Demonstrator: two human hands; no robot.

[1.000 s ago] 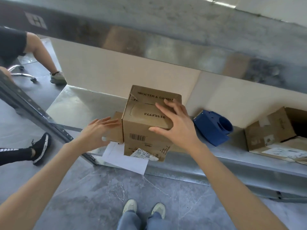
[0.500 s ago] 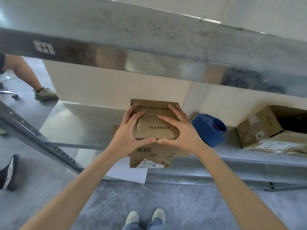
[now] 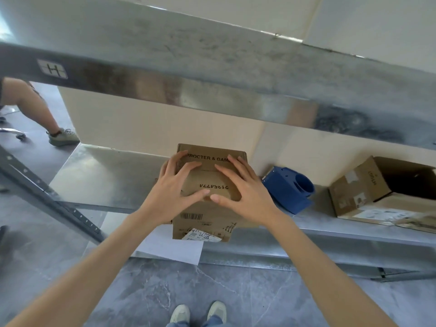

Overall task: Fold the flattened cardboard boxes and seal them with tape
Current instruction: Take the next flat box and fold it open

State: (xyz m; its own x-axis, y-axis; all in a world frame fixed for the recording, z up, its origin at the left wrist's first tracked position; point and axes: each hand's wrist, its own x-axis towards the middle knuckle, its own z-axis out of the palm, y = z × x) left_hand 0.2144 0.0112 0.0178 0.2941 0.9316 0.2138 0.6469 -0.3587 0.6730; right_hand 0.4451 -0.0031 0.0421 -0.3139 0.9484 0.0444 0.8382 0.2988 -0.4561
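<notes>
A small brown cardboard box [image 3: 210, 182] printed "PROCTER & GAMBLE" stands at the front edge of a metal shelf [image 3: 99, 175]. Its top flaps are folded down. My left hand [image 3: 173, 188] lies flat on the left part of the top, fingers spread, thumb reaching toward the middle. My right hand [image 3: 241, 187] lies flat on the right part, thumb tip almost meeting the left thumb. Both press the flaps down. A torn label hangs from the box's lower front.
A blue tape dispenser [image 3: 291, 190] lies right of the box. An open cardboard box [image 3: 368, 187] lies on its side farther right. White paper [image 3: 169, 249] hangs over the shelf edge. An upper shelf [image 3: 212, 74] overhangs. Another person's leg [image 3: 30, 107] is at the left.
My left hand moved from beside the box onto its top. The right hand stayed on the top. Both hands now press the flaps flat, and my view has tilted up slightly.
</notes>
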